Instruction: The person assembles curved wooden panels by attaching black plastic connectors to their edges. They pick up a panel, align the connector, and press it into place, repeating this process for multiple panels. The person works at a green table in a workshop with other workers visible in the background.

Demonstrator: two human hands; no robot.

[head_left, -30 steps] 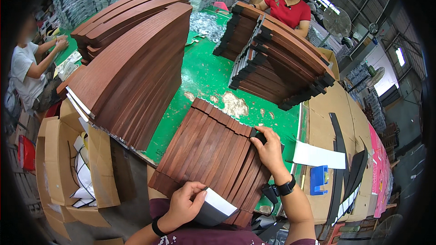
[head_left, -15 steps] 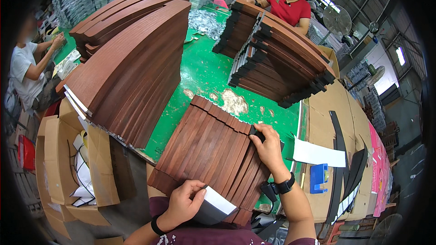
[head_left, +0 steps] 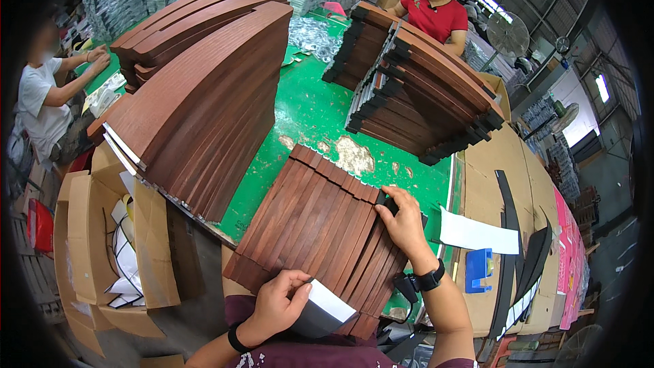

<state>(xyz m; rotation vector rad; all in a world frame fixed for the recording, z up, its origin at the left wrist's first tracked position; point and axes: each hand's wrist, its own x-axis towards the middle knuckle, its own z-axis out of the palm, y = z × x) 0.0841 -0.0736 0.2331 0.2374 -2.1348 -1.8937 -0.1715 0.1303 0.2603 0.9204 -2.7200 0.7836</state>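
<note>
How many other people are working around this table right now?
2. One person in a white shirt sits at the left edge; another in a red shirt is at the far side behind the dark wood stacks. Others may be hidden.

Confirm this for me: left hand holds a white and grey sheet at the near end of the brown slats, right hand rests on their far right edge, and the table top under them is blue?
Not quite. The head view shows the table top is green, not blue. The left hand does hold the white and grey sheet at the slats' near end, and the right hand rests on their far right edge.
</note>
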